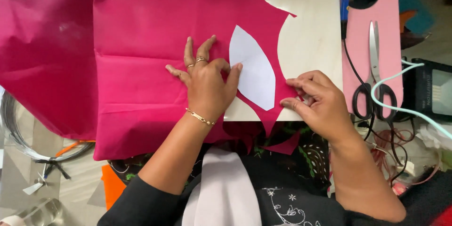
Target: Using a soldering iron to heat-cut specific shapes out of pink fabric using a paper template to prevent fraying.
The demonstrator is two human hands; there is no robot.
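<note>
Your left hand (206, 85) lies flat, fingers spread, pressing the pink sheet (141, 56) onto the board (310, 33), thumb tip on the white template (253, 68). The template, a smooth pointed leaf shape, lies just right of that hand, long axis running up-left to down-right. Your right hand (316, 101) pinches the sheet's cut edge, beside the template's lower tip. Both hands are near it; the left touches

Single head view, steeply downward, close over the table (310, 33)
</note>
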